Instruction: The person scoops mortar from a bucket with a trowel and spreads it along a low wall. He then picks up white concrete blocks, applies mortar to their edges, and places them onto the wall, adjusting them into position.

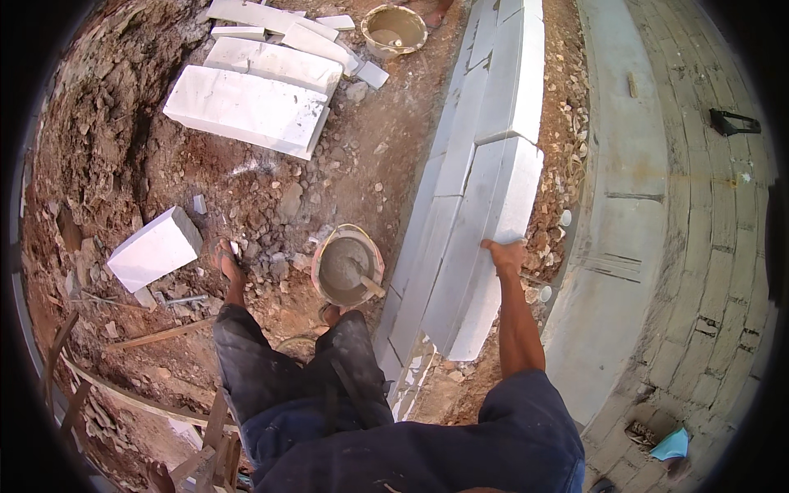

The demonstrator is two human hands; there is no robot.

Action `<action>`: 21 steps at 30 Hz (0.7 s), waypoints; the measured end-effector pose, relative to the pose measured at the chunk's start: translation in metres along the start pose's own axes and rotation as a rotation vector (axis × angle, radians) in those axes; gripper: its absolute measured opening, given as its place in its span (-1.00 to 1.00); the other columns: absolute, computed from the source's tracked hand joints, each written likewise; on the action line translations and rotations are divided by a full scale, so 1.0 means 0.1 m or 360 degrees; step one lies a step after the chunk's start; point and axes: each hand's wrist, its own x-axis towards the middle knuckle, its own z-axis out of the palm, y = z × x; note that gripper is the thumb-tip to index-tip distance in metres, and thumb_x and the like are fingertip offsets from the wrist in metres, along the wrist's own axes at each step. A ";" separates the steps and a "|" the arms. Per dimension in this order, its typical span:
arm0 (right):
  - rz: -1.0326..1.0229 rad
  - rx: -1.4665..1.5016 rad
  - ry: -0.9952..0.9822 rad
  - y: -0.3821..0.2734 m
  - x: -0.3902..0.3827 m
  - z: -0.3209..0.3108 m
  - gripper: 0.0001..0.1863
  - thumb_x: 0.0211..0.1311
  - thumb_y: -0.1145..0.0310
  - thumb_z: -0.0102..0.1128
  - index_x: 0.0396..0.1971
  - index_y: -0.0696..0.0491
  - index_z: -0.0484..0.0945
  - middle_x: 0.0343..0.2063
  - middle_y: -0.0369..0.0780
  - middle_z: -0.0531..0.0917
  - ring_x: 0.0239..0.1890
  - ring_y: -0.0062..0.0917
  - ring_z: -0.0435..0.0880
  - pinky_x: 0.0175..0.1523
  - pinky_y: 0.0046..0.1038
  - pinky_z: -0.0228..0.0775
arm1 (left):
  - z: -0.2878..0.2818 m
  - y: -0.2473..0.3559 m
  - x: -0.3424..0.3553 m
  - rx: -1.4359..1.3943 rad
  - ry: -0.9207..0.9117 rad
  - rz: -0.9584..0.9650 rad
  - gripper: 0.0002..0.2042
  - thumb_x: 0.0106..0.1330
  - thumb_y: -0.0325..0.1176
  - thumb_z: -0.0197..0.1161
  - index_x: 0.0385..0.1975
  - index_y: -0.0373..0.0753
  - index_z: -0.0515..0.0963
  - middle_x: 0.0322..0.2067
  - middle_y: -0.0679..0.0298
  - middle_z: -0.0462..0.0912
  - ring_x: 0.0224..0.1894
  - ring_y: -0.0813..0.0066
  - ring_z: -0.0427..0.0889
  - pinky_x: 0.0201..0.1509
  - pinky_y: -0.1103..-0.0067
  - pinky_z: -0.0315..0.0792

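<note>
My right hand (504,256) grips the right edge of a white building block (472,246), its thumb laid over the top and its other fingers mostly hidden. That block is the nearest in the top row of a low block wall (460,156), lying end to end with the one beyond. Wet mortar (417,370) shows on the wall just this side of it. Left of the wall, by my feet, stands a bucket of grey mortar (337,259) with a wooden-handled trowel (371,285) in it. My left hand does not show.
A single white block (156,249) lies left of my foot. Farther off are stacked blocks (246,107), offcuts (316,41) and another mortar bucket (394,31), near someone's foot. Wooden boards (136,403) lie lower left. Rubble covers the ground; paving (690,238) runs along the right.
</note>
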 end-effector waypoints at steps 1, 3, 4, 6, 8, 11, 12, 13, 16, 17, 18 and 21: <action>0.0011 -0.0045 0.0003 -0.12 -0.05 0.00 -0.17 -0.43 0.09 0.59 -0.13 0.39 0.57 -0.16 0.08 0.66 -0.17 -0.13 0.70 -0.12 -0.22 0.63 | -0.14 0.24 -0.20 -0.0015 -0.0071 0.0017 -0.58 0.40 -0.17 0.11 0.04 -0.43 0.51 0.10 -0.18 0.49 0.21 -0.13 0.41 0.29 0.19 0.28; 0.0062 -0.0077 -0.0013 -0.20 -0.15 -0.02 -0.13 -0.43 0.07 0.60 -0.10 0.39 0.55 -0.12 0.08 0.64 -0.12 -0.12 0.69 -0.07 -0.21 0.61 | -0.31 0.36 -0.28 -0.0015 -0.0106 0.0049 -0.60 0.40 -0.20 0.11 0.05 -0.43 0.50 0.12 -0.18 0.48 0.21 -0.14 0.41 0.31 0.20 0.28; 0.0078 -0.0068 -0.0019 -0.21 -0.16 -0.03 -0.12 -0.44 0.07 0.60 -0.08 0.39 0.54 -0.09 0.08 0.62 -0.10 -0.12 0.68 -0.05 -0.21 0.60 | -0.27 0.31 -0.23 -0.0026 -0.0083 0.0056 -0.60 0.39 -0.21 0.12 0.03 -0.43 0.51 0.10 -0.17 0.50 0.20 -0.13 0.41 0.31 0.21 0.28; 0.0111 -0.0033 -0.0076 -0.28 -0.18 -0.10 -0.09 -0.45 0.06 0.60 -0.05 0.39 0.52 -0.05 0.09 0.60 -0.07 -0.12 0.66 -0.03 -0.21 0.59 | -0.14 0.14 -0.08 -0.0044 -0.0033 0.0068 -0.62 0.36 -0.24 0.14 0.01 -0.44 0.52 0.07 -0.15 0.52 0.19 -0.11 0.43 0.30 0.22 0.28; 0.0144 0.0005 -0.0165 -0.39 -0.22 -0.22 -0.06 -0.46 0.05 0.61 -0.03 0.39 0.50 -0.03 0.10 0.58 -0.05 -0.12 0.65 -0.01 -0.21 0.58 | -0.13 0.10 -0.01 -0.0065 0.0002 0.0085 -0.64 0.33 -0.27 0.16 -0.02 -0.44 0.54 0.04 -0.14 0.54 0.18 -0.09 0.44 0.30 0.23 0.28; 0.0141 -0.0054 -0.0199 -0.39 -0.13 -0.21 -0.01 -0.46 0.04 0.61 0.00 0.41 0.47 0.02 0.09 0.54 -0.05 -0.11 0.64 0.01 -0.21 0.57 | -0.20 0.29 0.04 -0.0046 -0.0234 -0.0028 -0.62 0.36 -0.24 0.14 0.01 -0.43 0.53 0.07 -0.13 0.53 0.20 -0.07 0.43 0.30 0.24 0.27; 0.0148 -0.0052 -0.0170 -0.42 -0.13 -0.21 -0.02 -0.46 0.03 0.61 -0.02 0.41 0.48 0.01 0.09 0.55 -0.05 -0.11 0.64 0.01 -0.21 0.56 | -0.16 0.27 0.05 -0.0067 -0.0145 -0.0031 -0.62 0.37 -0.23 0.14 0.01 -0.43 0.52 0.07 -0.13 0.53 0.20 -0.07 0.43 0.30 0.24 0.28; 0.0157 -0.0053 -0.0152 -0.48 -0.17 -0.24 -0.04 -0.46 0.03 0.61 -0.04 0.42 0.49 -0.01 0.09 0.56 -0.05 -0.11 0.64 0.01 -0.21 0.56 | -0.14 0.29 0.04 -0.0078 -0.0058 -0.0038 -0.62 0.37 -0.23 0.14 0.01 -0.43 0.52 0.07 -0.13 0.53 0.20 -0.07 0.43 0.30 0.24 0.28; 0.0106 -0.0041 -0.0044 -0.57 -0.24 -0.25 -0.08 -0.47 0.02 0.61 -0.10 0.41 0.54 -0.08 0.10 0.61 -0.07 -0.13 0.66 -0.01 -0.20 0.56 | -0.13 0.37 0.00 -0.0119 -0.0020 -0.0077 -0.60 0.38 -0.21 0.16 0.02 -0.44 0.52 0.11 -0.17 0.49 0.22 -0.11 0.41 0.31 0.22 0.27; 0.0076 -0.0035 0.0000 -0.58 -0.24 -0.23 -0.09 -0.47 0.01 0.61 -0.12 0.41 0.56 -0.11 0.10 0.63 -0.08 -0.14 0.66 -0.02 -0.20 0.56 | -0.16 0.44 0.00 -0.0131 -0.0046 -0.0093 -0.59 0.38 -0.20 0.18 0.02 -0.45 0.51 0.13 -0.19 0.47 0.23 -0.13 0.40 0.32 0.21 0.27; 0.0101 -0.0014 -0.0097 -0.60 -0.20 -0.21 -0.05 -0.46 -0.01 0.61 -0.06 0.39 0.53 -0.02 0.08 0.56 0.02 -0.13 0.59 0.06 -0.16 0.50 | -0.11 0.42 0.01 -0.0088 -0.0010 -0.0078 -0.62 0.37 -0.24 0.19 0.01 -0.44 0.52 0.12 -0.16 0.49 0.23 -0.11 0.40 0.31 0.22 0.29; 0.0253 -0.0052 -0.0337 -0.40 0.00 -0.15 0.06 -0.46 -0.08 0.61 0.07 0.36 0.44 0.14 0.05 0.44 0.15 -0.11 0.51 0.17 -0.11 0.44 | -0.11 0.54 0.17 -0.0153 -0.0043 -0.0001 -0.65 0.36 -0.26 0.18 -0.03 -0.44 0.53 0.09 -0.14 0.51 0.19 -0.09 0.44 0.29 0.23 0.31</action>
